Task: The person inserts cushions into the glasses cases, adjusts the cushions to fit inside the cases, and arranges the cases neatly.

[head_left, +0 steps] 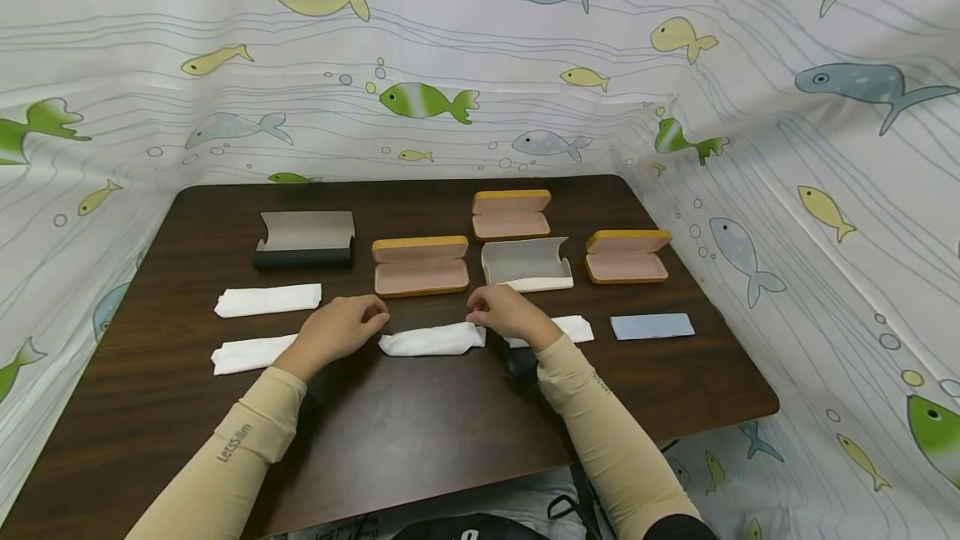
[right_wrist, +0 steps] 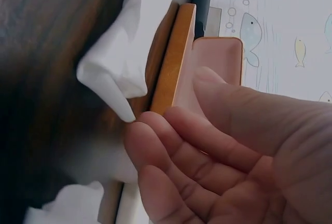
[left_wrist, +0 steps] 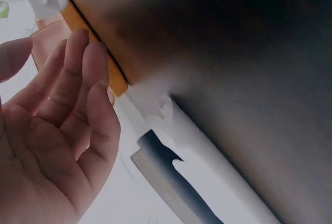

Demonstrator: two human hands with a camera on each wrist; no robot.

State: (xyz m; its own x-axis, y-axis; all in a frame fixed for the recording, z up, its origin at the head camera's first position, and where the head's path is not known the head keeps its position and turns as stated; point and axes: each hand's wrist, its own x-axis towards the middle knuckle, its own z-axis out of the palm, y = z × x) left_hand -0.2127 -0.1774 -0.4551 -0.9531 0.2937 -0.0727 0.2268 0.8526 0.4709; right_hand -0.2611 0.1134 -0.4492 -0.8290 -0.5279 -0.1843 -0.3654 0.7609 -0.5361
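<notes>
Between my two hands lies a long white wrapped bundle with crumpled ends. My left hand hovers just off its left end, fingers loosely bent and nothing held, palm showing in the left wrist view. At the other end is my right hand; in the right wrist view its relaxed fingertips come right up to a folded white corner of the bundle. Straight behind the bundle stands an open yellow glasses case with a pink lining.
Two white bundles lie at left, another partly behind my right forearm. Further open cases include a black one, a white one and yellow ones at the back and right. A pale blue cloth lies flat.
</notes>
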